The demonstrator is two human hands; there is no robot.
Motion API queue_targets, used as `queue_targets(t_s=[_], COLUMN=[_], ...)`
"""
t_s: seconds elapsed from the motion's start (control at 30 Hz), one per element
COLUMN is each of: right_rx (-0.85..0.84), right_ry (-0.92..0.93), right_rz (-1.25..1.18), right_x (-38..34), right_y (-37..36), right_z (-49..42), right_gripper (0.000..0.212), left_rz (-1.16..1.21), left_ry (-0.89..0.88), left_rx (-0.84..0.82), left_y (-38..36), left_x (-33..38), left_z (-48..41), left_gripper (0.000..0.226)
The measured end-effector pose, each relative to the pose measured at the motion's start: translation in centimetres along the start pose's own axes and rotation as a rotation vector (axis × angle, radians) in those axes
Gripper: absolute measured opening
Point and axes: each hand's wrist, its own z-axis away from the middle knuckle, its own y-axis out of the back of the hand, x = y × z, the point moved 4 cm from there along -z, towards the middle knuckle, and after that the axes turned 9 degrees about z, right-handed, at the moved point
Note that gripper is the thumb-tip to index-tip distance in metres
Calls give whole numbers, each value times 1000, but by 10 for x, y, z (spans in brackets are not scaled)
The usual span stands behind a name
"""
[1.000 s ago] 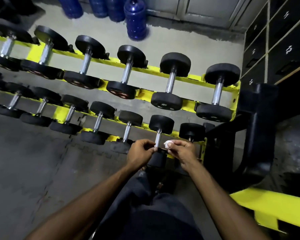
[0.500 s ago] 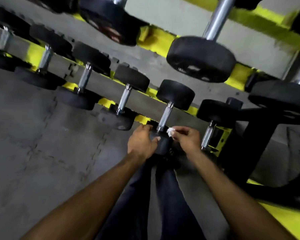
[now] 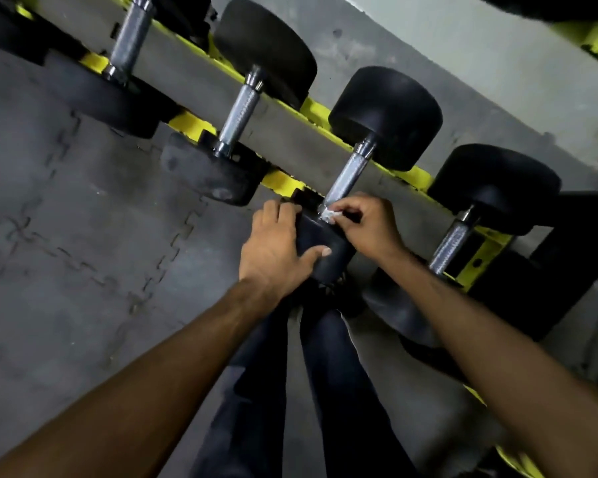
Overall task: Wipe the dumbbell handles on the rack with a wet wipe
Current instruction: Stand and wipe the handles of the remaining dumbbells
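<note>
A black dumbbell with a knurled chrome handle (image 3: 349, 177) lies on the lower tier of the yellow rack (image 3: 280, 182). My left hand (image 3: 277, 250) grips its near black head (image 3: 325, 250), thumb across the top. My right hand (image 3: 366, 222) pinches a small white wet wipe (image 3: 330, 215) against the bottom end of the handle, where it meets the near head. The far head (image 3: 387, 115) stands clear of both hands.
More dumbbells sit on the same tier: one to the left (image 3: 239, 115), another further left (image 3: 128, 39), one to the right (image 3: 453, 239). Grey interlocking floor mats (image 3: 66, 236) spread to the left. My dark trouser legs (image 3: 308, 391) stand below the rack.
The camera has come much closer to the lower tier. My left hand has wrapped further over the near head, and my right hand has brought the wipe onto the handle's lower end.
</note>
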Motion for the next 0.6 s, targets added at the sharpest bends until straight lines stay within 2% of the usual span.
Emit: queue_targets(t_s=[0.07, 0.17, 0.2, 0.23, 0.33, 0.37, 0.5, 0.53, 0.6], right_rx=[54, 237, 241, 187, -117, -144, -23, -85, -340], right_ry=[82, 66, 72, 122, 345, 379, 390, 407, 437], right_rz=[83, 196, 198, 195, 261, 296, 468, 568, 764], right_x=[-3, 0, -1, -4, -15, -17, -32, -38, -52], right_y=[5, 16, 17, 15, 2, 3, 15, 11, -3], right_z=[-9, -21, -22, -22, -19, -22, -39, -40, -42], right_gripper=[11, 15, 15, 13, 14, 12, 14, 11, 9], left_rz=[-38, -62, -69, -77, -95, -98, -100, -104, -104], left_ry=[-24, -44, -49, -55, -77, -83, -87, -97, -119], left_rx=[-13, -18, -16, -15, -13, -8, -1, 0, -2], left_y=[0, 1, 1, 1, 1, 2, 1, 0, 0], left_x=[0, -2, -4, -4, -7, -7, -8, -8, -11], left_z=[-2, -5, -5, -5, -6, -5, -3, -2, -2], left_gripper=[76, 74, 74, 74, 75, 76, 76, 76, 75])
